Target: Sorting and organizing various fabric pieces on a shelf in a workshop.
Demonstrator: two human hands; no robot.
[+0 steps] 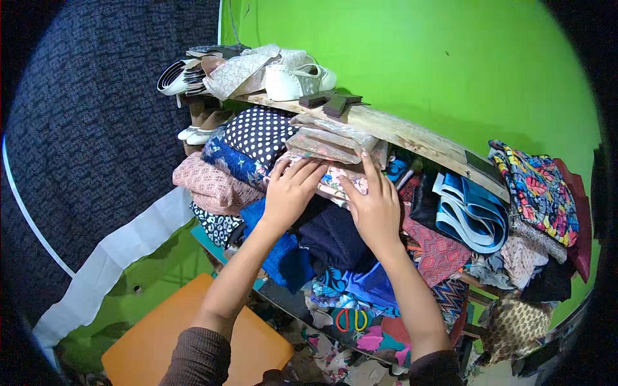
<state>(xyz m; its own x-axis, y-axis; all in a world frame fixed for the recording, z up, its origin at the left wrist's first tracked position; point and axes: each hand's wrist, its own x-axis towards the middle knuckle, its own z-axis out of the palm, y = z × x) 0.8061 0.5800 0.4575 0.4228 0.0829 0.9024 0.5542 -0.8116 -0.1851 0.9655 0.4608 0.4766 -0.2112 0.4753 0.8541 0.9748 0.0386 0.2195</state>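
Both my hands rest on a folded pale pink floral cloth [335, 180] in the middle of a fabric pile. My left hand [291, 190] lies on its left part, fingers stretched forward and close together. At its right end is my right hand [378, 209], thumb and fingers spread apart, the index finger reaching up to a clear plastic-wrapped bundle [328, 141]. That bundle lies just above the floral cloth, under the shelf edge. Below my hands is dark navy fabric [335, 235]. A black cloth with white dots [261, 132] sits to the upper left.
A wooden shelf [412, 135] holds white shoes [293, 80] and dark flat pieces [335, 103]. Blue rolled material [473, 215] and multicoloured fabric [537, 193] lie right. An orange seat [187, 334] stands lower left. Red and yellow scissor-like handles [351, 320] lie near the front edge.
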